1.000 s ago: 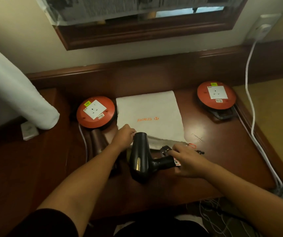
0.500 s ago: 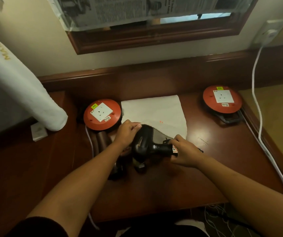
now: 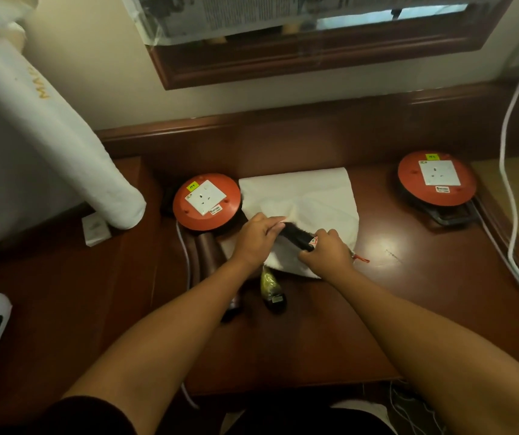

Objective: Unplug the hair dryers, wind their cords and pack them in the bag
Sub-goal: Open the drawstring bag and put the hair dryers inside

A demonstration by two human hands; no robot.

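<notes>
While the left hand (image 3: 256,238) pinches and lifts the upper edge of the white cloth bag (image 3: 311,196) on the tabletop (image 3: 424,287), the right hand (image 3: 327,254) grips the handle of a black hair dryer (image 3: 297,238) and feeds it into the opening. Its body is already hidden under the fabric; only the handle, with a small warning tag, shows between the two hands. A second, brown hair dryer (image 3: 208,252) lies just left of the bag, below an orange socket reel (image 3: 207,202), not yet packed. Done well, the step likely calls for holding the mouth wide and sliding the dryer straight to the bottom, so the cord does not catch on the drawstring (image 3: 360,258) and room remains for the other dryer.
</notes>
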